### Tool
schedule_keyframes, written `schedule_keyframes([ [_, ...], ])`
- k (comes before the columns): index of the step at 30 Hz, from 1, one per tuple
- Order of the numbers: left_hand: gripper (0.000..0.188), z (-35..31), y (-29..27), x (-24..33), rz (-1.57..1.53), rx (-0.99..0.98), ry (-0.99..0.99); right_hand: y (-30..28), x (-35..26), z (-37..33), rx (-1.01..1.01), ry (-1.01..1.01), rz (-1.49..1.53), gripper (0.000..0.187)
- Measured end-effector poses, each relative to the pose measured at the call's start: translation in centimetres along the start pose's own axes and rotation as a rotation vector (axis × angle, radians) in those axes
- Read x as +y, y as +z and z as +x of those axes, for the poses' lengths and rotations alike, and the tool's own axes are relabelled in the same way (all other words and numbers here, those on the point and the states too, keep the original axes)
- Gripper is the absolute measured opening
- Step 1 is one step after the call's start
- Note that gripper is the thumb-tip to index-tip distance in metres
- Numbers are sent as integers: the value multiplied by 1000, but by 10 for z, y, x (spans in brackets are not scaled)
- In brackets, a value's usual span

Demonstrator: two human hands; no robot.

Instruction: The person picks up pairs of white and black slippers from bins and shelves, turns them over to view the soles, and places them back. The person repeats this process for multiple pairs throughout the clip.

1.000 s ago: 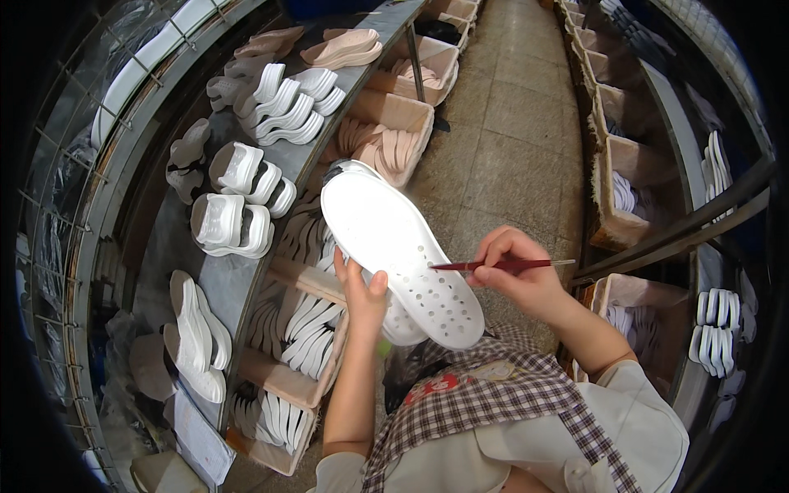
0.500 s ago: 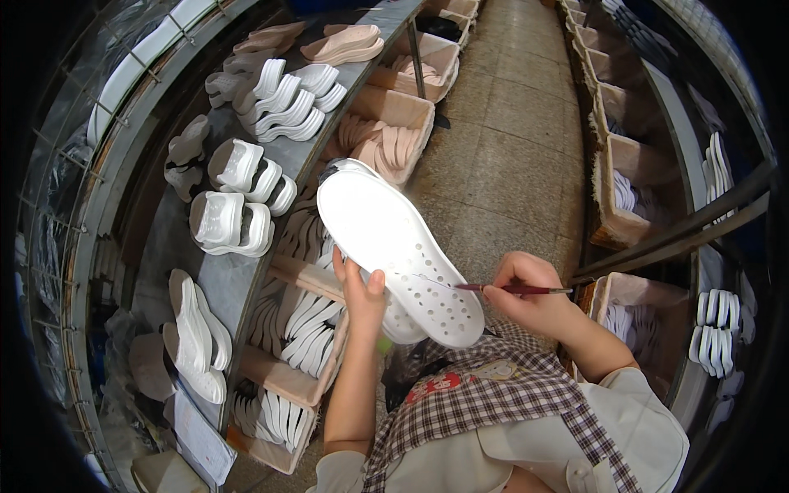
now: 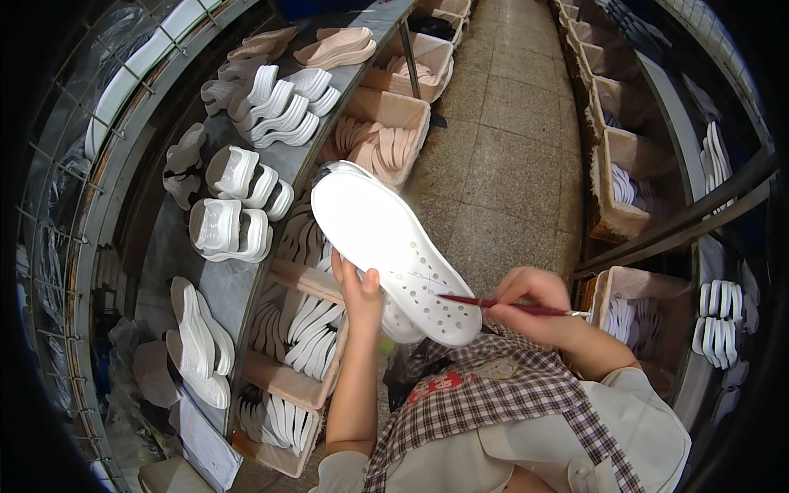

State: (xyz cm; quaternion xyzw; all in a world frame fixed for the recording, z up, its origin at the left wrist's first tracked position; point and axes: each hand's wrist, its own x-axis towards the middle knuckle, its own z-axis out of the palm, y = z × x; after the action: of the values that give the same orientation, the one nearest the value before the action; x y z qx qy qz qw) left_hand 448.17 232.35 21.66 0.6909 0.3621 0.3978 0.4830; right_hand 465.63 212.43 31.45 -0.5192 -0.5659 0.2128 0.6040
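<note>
My left hand is closed on the near-left edge of a white shoe sole, thumb on top and fingers tucked beneath. The sole slants from upper left to lower right, its upper half smooth, its lower half dotted with round holes. Part of a second white sole shows under it. Pinched in my right hand is a slim tool with a dark red handle, whose kind I cannot make out. Its thin tip lies over the holed half.
On my left, a grey metal bench carries stacked white soles. Fabric-lined bins full of soles stand below it. More bins line the right side, beside a metal bar. A tiled aisle runs between.
My right hand has shifted slightly down and right, carrying the red-handled tool lower over the holed half. The held soles have moved only a little left.
</note>
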Motion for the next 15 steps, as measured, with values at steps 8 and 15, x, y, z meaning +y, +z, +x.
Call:
schedule_keyframes([
  [8, 90, 6, -3, 0, 31, -19, 32, -2, 2, 8, -156, -51, -231, 14],
  [15, 91, 3, -3, 7, 26, -14, 26, 9, 2, 9, -258, -59, -279, 16],
])
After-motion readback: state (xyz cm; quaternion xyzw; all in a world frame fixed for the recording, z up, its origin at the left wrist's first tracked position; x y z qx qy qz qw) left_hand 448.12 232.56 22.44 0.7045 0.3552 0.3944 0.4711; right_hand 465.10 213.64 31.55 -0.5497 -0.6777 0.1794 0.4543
